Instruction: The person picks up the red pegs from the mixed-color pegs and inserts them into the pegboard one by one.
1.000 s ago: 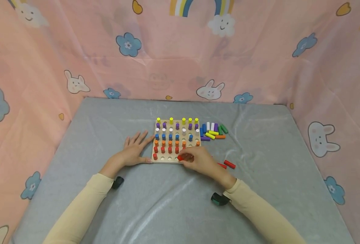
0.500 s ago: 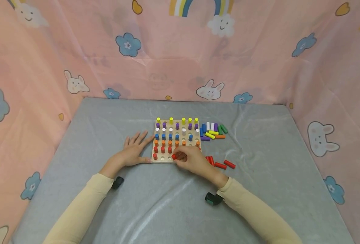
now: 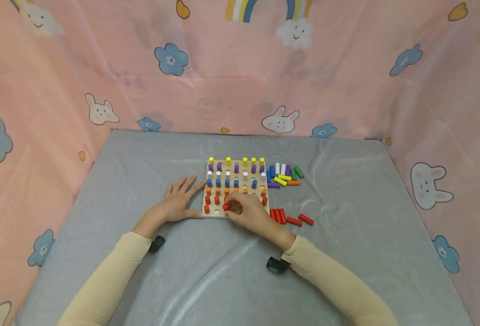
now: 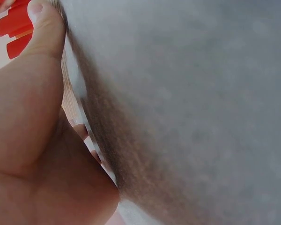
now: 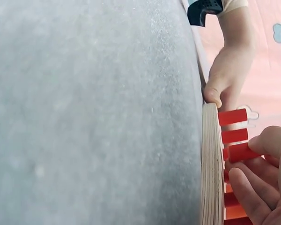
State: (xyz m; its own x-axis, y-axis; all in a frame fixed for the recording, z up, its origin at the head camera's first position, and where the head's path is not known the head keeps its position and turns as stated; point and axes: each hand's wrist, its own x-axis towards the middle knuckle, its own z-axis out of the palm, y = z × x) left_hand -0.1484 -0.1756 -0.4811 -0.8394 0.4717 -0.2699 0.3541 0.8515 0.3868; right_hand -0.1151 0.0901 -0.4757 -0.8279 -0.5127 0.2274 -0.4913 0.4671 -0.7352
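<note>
A wooden peg board [image 3: 212, 215] bears rows of upright yellow, purple, white, blue, orange and red pegs. My left hand [image 3: 176, 203] lies beside its left edge with fingers spread, thumb and fingertips touching the board. In the left wrist view, the thumb [image 4: 47, 33] rests at the board's edge near red pegs. Over the front row, my right hand [image 3: 249, 213] pinches a red peg [image 5: 241, 152] between thumb and fingers. From the right wrist camera this peg looks slightly tilted, close to the board face. The right hand hides part of the red and orange rows.
Loose red pegs [image 3: 294, 221] lie right of the board's front corner. Farther back, a pile of loose pegs [image 3: 282, 177] in several colours touches or nearly touches its right side. Grey cloth [image 3: 345, 203] covers the table, and a pink printed curtain [image 3: 223, 68] surrounds it.
My right hand has moved left along the front row with the red peg pinched, uncovering the loose red pegs at the right. The left hand has stayed in place.
</note>
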